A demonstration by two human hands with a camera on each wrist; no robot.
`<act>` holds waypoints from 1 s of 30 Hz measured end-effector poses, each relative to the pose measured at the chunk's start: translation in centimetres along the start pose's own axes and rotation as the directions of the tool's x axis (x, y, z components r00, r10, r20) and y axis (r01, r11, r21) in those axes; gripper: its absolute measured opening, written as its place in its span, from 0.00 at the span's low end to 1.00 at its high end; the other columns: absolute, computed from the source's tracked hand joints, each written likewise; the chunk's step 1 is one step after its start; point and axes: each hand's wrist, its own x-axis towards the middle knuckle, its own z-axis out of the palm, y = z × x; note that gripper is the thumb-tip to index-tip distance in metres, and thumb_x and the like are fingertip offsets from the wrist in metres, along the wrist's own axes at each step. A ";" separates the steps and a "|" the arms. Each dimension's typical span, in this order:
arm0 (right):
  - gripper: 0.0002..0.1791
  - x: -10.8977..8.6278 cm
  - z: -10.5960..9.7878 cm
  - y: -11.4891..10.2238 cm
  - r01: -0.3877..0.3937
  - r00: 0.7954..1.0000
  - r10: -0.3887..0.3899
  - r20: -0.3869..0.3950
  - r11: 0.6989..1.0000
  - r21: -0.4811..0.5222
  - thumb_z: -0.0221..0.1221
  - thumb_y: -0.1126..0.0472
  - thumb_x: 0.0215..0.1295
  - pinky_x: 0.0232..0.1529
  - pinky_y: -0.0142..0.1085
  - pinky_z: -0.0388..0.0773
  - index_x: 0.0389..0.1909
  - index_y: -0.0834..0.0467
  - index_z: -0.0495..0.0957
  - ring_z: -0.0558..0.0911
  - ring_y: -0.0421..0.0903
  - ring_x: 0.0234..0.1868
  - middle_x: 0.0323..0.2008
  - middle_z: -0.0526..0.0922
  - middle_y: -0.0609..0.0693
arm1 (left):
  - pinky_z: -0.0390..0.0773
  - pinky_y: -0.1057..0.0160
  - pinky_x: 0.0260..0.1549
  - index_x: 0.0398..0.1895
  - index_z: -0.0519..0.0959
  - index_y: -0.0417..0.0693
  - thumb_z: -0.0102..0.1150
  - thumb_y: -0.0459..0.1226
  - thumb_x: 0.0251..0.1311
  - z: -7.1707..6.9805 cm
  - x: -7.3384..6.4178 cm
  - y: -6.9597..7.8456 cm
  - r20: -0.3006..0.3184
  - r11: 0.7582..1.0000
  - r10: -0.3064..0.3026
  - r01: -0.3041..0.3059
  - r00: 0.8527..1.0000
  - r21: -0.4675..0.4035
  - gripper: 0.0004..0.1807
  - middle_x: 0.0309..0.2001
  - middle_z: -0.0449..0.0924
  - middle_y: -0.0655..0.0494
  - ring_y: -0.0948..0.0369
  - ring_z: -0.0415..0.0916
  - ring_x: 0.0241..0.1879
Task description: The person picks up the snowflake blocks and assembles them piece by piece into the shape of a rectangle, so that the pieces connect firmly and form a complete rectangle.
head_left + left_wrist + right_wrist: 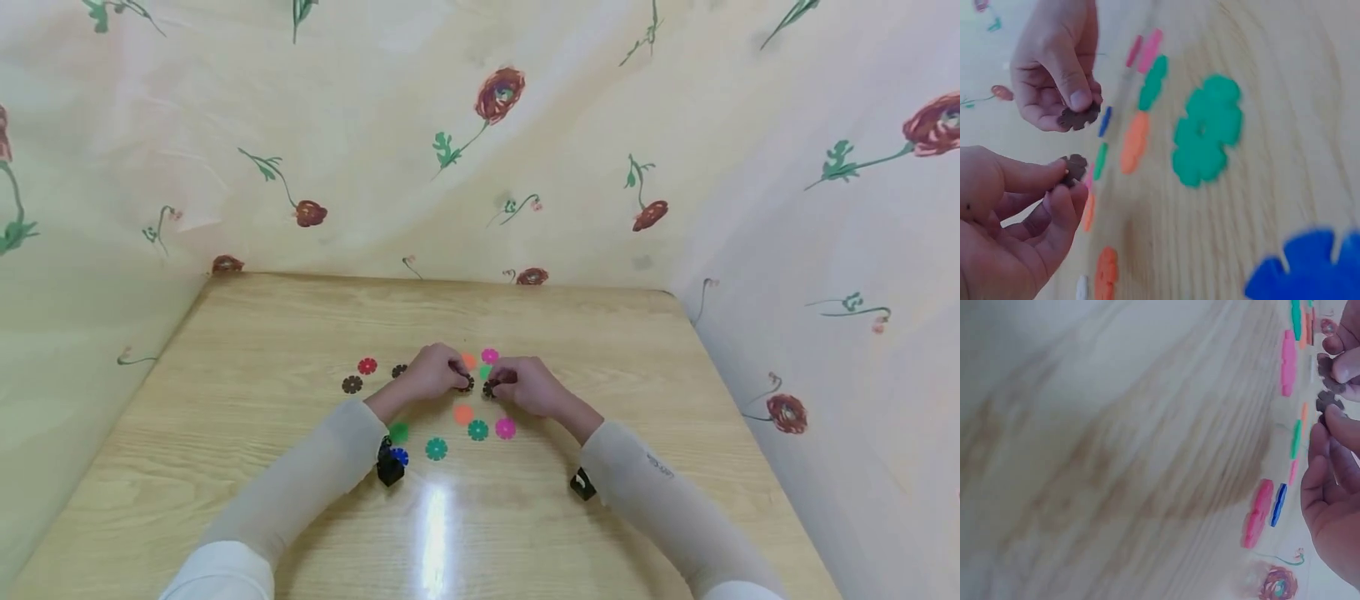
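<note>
My left hand pinches a dark brown flower-shaped plastic disc between thumb and fingers. Another brown notched disc is pinched in my right hand. In the head view the hands face each other over the middle of the table, a narrow gap between the two brown discs. Both wrist views show the discs close together with their notched edges exposed. Beside the right fingertips a green disc is partly covered, and an orange disc lies on the table just below the hands.
Several similar discs lie on the wooden table: red and brown ones to the left, teal and pink ones nearer me. A blue disc sits by my left wrist. Flower-patterned sheeting surrounds the table.
</note>
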 end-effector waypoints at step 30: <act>0.04 0.2 1.4 -0.5 0.059 0.982 -0.022 -0.190 0.980 0.190 0.67 0.69 0.64 0.39 0.35 0.84 0.38 0.58 0.85 0.84 0.45 0.38 0.36 0.86 0.49 | 0.86 0.61 0.36 0.43 0.86 0.36 0.65 0.28 0.63 -0.3 -1.0 0.1 0.066 0.825 -0.224 0.226 0.972 -0.519 0.07 0.35 0.87 0.45 0.54 0.85 0.31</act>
